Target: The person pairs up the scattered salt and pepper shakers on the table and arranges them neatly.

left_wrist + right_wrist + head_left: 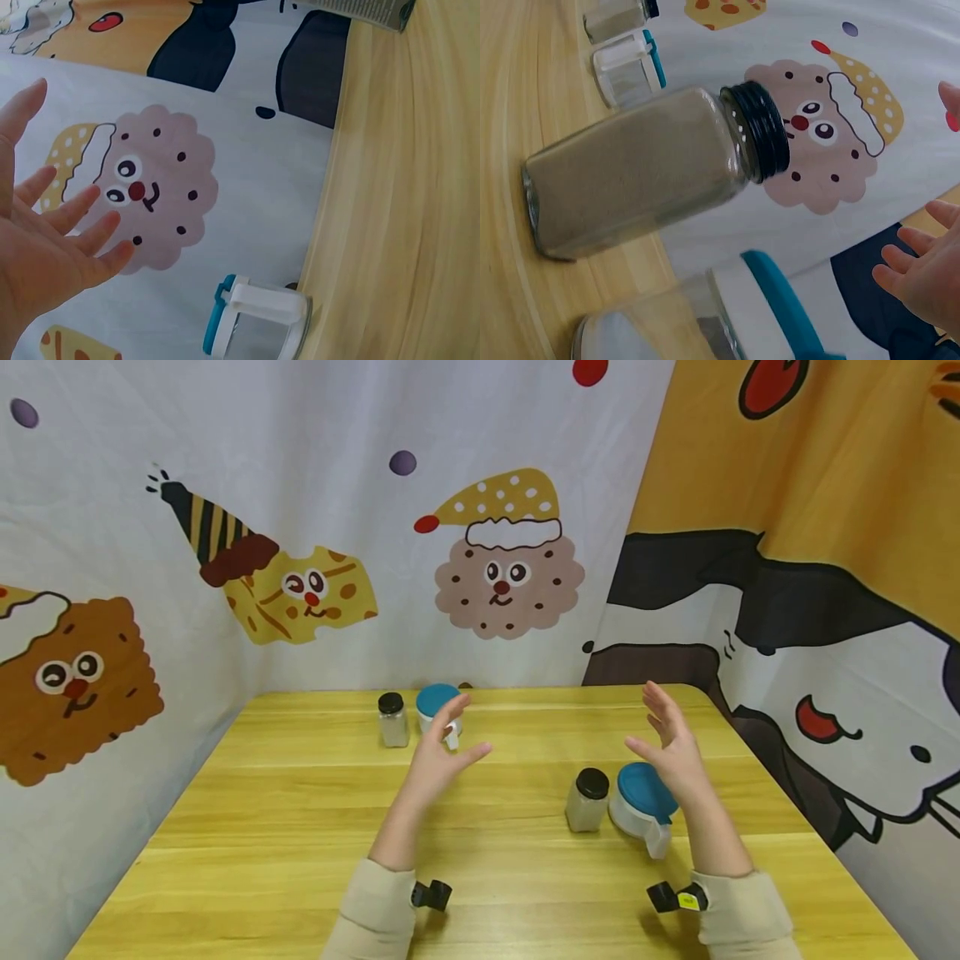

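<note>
In the head view my left hand [438, 760] hovers over the table [300, 827] with fingers spread and nothing held. It overlaps the rear clear container [437, 702], which has a blue lid and a white handle; a rear glass jar [393, 727] with a black cap stands left of it. My right hand [678, 760] is raised, fingers apart and holding nothing. It is nearest the front blue-lidded container [637, 814]. Beside that stands the front jar [587, 806], whose pale powdery filling fills most of the right wrist view. Both jars and both containers stand upright.
A white cloth [337, 427] printed with cartoon food hangs behind the table, and a cartoon-animal cloth [862, 693] hangs at the right. Black cameras are strapped at both sleeve cuffs. Part of a grey box-like thing [367, 9] shows at the top of the left wrist view.
</note>
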The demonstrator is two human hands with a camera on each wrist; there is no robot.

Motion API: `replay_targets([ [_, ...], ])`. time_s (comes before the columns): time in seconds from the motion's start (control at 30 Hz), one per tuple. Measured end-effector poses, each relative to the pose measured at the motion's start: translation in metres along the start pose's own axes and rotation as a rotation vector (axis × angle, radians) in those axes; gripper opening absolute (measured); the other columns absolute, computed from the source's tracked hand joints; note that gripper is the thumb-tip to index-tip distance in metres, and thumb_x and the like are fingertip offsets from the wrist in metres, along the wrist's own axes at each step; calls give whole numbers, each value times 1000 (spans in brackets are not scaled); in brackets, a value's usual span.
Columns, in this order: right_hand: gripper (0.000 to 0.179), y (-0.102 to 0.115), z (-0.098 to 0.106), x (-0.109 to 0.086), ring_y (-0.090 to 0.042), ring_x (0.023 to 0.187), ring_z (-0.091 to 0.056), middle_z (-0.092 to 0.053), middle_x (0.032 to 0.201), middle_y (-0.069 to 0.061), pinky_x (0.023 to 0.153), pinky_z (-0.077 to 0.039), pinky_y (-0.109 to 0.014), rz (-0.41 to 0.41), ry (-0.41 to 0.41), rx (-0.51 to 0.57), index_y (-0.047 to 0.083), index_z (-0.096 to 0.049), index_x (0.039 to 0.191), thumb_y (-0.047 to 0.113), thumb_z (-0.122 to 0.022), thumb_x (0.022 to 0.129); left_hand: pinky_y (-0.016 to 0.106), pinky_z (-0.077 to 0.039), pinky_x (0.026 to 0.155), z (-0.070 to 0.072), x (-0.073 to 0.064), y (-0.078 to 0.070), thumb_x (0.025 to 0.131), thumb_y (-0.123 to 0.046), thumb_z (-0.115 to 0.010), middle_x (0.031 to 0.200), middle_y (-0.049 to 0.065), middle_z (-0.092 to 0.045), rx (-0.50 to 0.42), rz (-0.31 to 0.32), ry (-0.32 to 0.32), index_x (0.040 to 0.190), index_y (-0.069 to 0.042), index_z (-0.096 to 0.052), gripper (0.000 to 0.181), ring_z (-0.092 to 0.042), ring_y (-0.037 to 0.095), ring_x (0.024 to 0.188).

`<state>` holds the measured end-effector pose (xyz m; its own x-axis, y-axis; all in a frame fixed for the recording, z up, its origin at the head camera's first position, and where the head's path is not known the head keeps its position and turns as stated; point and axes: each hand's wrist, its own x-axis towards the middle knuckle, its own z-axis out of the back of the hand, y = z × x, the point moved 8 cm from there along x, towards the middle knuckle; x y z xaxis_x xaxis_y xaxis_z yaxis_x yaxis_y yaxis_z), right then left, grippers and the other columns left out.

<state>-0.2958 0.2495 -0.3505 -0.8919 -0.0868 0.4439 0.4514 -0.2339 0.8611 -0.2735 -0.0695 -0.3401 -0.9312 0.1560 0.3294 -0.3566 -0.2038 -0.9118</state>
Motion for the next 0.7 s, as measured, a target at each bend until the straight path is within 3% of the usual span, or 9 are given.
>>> replay_targets([
  [0.33,81,6,-13,4,-33,139,-20,-25,153,-16,112,-17,-44,-7,2,2,6,-23,152,-3,-68,85,47,-27,108,14,2,7,83,-13,-77,148,9,-38,-5,36,-52,146,-11,-38,74,-32,26,134],
  [0.7,82,9,-35,6,-32,139,-20,-26,153,-14,111,-14,-51,6,33,-2,7,-23,151,-3,-69,85,44,-23,110,32,3,9,82,-7,-76,148,13,-38,-20,12,-115,145,-5,-38,74,-31,28,135],
])
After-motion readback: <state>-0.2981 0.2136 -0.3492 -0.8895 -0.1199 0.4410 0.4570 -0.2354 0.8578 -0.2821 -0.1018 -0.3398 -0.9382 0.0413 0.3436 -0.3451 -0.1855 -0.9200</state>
